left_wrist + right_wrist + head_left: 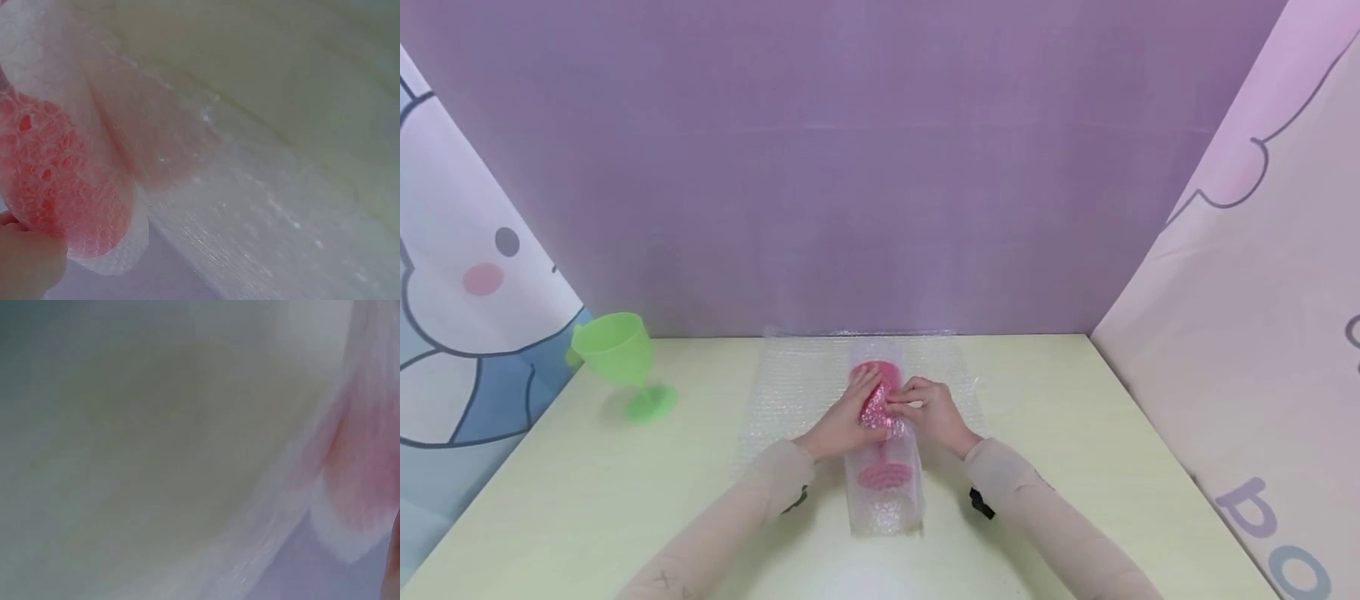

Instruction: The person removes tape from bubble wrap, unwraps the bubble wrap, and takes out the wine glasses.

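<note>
- Purple backdrop (pixel 880 167) rises behind a pale worktop (pixel 1045 492).
- Midway across the worktop, a pink cup (pixel 876 410) lies on its side inside bubble wrap (pixel 797 383), its foot toward the person.
- Left hand (pixel 847 421): thumb and fingers stand apart, pressing across the cup's bowl through the wrap.
- Right hand (pixel 934 412): the grip looks clamped, thumb to forefinger, on the wrap beside the bowl; the exact edge is too small to tell.
- Good handling here probably means light, steady left-hand pressure while the right draws the wrap flat and snug; squeezing hard could pop bubbles or roll the cup, and the slim stem likely leaves slack.
- Loose wrap spreads to both sides, near the backdrop.
- Green cup (pixel 625 350) stands upright at the left, well apart.
</note>
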`<act>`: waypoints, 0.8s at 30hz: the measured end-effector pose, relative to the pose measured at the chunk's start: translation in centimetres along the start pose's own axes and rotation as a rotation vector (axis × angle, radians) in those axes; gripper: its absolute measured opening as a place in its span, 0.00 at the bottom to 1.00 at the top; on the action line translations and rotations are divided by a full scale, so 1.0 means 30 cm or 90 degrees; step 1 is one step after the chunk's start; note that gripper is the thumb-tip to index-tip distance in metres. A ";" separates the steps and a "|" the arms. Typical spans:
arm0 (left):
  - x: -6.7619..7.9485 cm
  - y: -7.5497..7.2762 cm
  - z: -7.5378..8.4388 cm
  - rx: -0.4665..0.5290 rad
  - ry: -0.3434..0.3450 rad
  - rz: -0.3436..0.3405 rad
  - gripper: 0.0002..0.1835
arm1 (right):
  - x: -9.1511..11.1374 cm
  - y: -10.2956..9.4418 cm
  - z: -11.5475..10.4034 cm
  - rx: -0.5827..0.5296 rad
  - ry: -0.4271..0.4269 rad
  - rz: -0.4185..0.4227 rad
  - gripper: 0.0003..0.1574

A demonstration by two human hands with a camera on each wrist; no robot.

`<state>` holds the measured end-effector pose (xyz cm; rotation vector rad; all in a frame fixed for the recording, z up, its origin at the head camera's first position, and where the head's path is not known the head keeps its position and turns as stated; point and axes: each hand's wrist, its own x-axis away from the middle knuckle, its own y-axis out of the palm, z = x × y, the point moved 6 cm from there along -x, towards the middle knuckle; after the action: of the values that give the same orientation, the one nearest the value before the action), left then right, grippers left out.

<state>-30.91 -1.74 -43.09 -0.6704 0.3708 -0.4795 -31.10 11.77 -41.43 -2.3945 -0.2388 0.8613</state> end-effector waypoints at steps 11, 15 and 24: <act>-0.017 0.017 -0.029 -0.030 -0.018 0.003 0.51 | -0.017 -0.012 0.038 -0.172 0.175 -0.067 0.15; -0.016 0.017 -0.026 -0.030 -0.012 0.007 0.51 | -0.020 -0.024 -0.029 -0.152 0.142 -0.036 0.13; -0.015 0.019 -0.025 -0.038 -0.011 0.023 0.51 | -0.016 -0.007 -0.027 -0.108 0.089 -0.007 0.09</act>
<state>-31.45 -1.48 -43.93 -0.7243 0.3810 -0.4299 -30.97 11.42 -40.55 -2.5963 -0.2798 0.6878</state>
